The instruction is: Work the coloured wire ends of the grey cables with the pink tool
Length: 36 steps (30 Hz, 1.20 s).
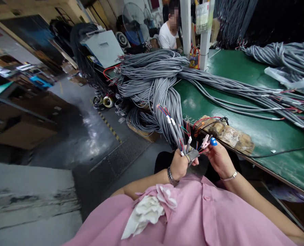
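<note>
beside the worktop [277, 150], the left hand [179, 166] has its grip closed around grey cables [177, 132] while the right hand [220, 160] pinches thin wires [204, 151], which uneven pulling could bend or snap.

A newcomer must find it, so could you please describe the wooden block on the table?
Look at the green table on the right. On its near edge, just beyond the right hand, lies the worn wooden block. Unlike the long grey cables behind it, it is short, brown and blotchy.
</note>
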Motion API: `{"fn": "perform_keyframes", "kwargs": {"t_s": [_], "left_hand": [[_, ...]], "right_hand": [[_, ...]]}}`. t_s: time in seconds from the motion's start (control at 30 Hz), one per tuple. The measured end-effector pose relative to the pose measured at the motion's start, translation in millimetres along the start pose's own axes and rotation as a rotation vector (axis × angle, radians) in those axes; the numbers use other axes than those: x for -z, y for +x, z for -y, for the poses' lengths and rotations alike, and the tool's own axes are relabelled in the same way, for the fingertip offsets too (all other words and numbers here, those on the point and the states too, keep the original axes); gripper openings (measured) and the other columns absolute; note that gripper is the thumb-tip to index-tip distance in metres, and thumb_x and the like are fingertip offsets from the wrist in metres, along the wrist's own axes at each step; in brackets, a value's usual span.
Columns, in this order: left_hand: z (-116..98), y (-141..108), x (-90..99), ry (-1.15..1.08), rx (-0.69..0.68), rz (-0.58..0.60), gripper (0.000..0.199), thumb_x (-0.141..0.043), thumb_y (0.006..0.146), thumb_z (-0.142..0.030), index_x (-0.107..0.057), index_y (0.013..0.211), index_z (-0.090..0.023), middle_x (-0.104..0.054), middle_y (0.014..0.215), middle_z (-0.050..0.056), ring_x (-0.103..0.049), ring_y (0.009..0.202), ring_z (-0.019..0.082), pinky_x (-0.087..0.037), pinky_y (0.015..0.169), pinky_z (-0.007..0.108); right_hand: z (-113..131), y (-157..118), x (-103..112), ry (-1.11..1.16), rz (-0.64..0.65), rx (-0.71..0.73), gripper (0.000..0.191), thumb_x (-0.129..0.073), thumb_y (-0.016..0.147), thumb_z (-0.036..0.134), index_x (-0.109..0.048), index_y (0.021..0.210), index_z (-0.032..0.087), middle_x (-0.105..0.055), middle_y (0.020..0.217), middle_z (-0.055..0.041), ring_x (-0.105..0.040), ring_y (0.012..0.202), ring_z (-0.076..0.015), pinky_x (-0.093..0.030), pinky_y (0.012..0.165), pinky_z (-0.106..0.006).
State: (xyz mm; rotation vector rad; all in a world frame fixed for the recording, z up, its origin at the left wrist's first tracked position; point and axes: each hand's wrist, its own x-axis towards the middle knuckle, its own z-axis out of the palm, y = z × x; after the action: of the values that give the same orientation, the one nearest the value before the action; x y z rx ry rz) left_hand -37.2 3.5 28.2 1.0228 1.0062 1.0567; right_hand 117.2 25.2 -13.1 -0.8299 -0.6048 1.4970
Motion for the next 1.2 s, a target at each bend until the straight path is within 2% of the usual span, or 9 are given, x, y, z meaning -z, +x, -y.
{"fn": "perform_keyframes", "kwargs": {"t_s": [0.1,0.2,0.3,0.5,0.7,0.8,0.9,1.03,1.2], "left_hand": [[0,1,-2.3,-0.023,0.012,-0.01,0.029,-0.066,0.074,-0.038,-0.059,0.06,-0.013,-0.059,0.05,0.002,-0.053,0.046,0.011,-0.041,0.047,0.022],[3,2,-2.8,-0.018,0.033,-0.016,0.029,-0.066,0.073,-0.038,-0.057,0.059,-0.014,-0.058,0.05,0.002,-0.052,0.045,0.011,-0.041,0.047,0.023],[6,3,-2.0,0.014,0.036,-0.006,0.028,-0.065,0.074,-0.038,-0.057,0.061,-0.014,-0.058,0.051,0.001,-0.052,0.046,0.011,-0.042,0.048,0.023],[8,4,0.9,0.068,0.006,0.025,0.029,-0.064,0.076,-0.037,-0.058,0.06,-0.014,-0.058,0.051,0.002,-0.052,0.047,0.011,-0.042,0.048,0.023],[1,-6,6.8,0.076,-0.02,0.03,0.034,-0.067,0.075,-0.042,-0.059,0.058,-0.014,-0.058,0.051,0.002,-0.051,0.047,0.01,-0.042,0.051,0.023],[1,-9,8.2,0.067,-0.056,-0.006,0.035,-0.066,0.075,-0.045,-0.059,0.059,-0.015,-0.061,0.056,0.003,-0.053,0.05,0.011,-0.043,0.052,0.023],[4,-7,5.7,0.048,-0.087,-0.052,0.035,-0.065,0.076,-0.045,-0.059,0.059,-0.015,-0.062,0.058,0.003,-0.055,0.052,0.011,-0.043,0.052,0.023],[9,-2,-0.8,0.011,-0.086,-0.076,0.032,-0.065,0.077,-0.043,-0.059,0.064,-0.015,-0.061,0.057,0.002,-0.054,0.051,0.01,-0.043,0.051,0.023],[15,2,-3.9,0.011,-0.069,-0.08,0.031,-0.065,0.078,-0.042,-0.058,0.065,-0.015,-0.061,0.057,0.001,-0.054,0.05,0.01,-0.044,0.05,0.022]], "right_hand": [[-2,1,1,-0.107,-0.067,0.11,0.027,-0.066,0.081,0.046,-0.067,0.07,0.022,-0.064,0.065,0.0007,-0.053,0.057,-0.0108,-0.045,0.057,-0.024],[-3,4,-1,-0.011,0.016,-0.026,0.037,-0.063,0.078,0.058,-0.069,0.073,0.021,-0.067,0.069,-0.0016,-0.057,0.06,-0.0133,-0.047,0.057,-0.027],[-3,8,-5,0.141,0.045,-0.153,0.037,-0.069,0.073,0.057,-0.07,0.081,0.021,-0.07,0.077,-0.0023,-0.06,0.063,-0.0145,-0.049,0.059,-0.029],[-6,9,-8,0.232,-0.003,-0.173,0.032,-0.073,0.072,0.05,-0.069,0.083,0.02,-0.07,0.074,-0.0018,-0.06,0.061,-0.0148,-0.049,0.059,-0.028],[1,3,-4,0.26,0.127,-0.251,0.047,-0.057,0.077,0.066,-0.069,0.084,0.021,-0.071,0.083,-0.0044,-0.061,0.065,-0.0152,-0.05,0.061,-0.029],[4,3,-2,0.243,0.161,-0.25,0.039,-0.059,0.081,0.059,-0.069,0.089,0.022,-0.071,0.087,-0.0041,-0.062,0.069,-0.0149,-0.05,0.066,-0.029],[2,3,-1,0.208,0.118,-0.193,0.027,-0.065,0.081,0.048,-0.07,0.088,0.023,-0.071,0.087,-0.0027,-0.063,0.073,-0.0147,-0.05,0.068,-0.027],[0,2,-2,0.193,0.091,-0.186,0.028,-0.067,0.08,0.048,-0.07,0.087,0.022,-0.072,0.086,-0.0027,-0.063,0.072,-0.0144,-0.051,0.064,-0.026],[1,1,-5,0.245,0.077,-0.187,0.026,-0.066,0.081,0.046,-0.071,0.091,0.023,-0.073,0.088,-0.0017,-0.064,0.075,-0.015,-0.051,0.071,-0.028]]}}
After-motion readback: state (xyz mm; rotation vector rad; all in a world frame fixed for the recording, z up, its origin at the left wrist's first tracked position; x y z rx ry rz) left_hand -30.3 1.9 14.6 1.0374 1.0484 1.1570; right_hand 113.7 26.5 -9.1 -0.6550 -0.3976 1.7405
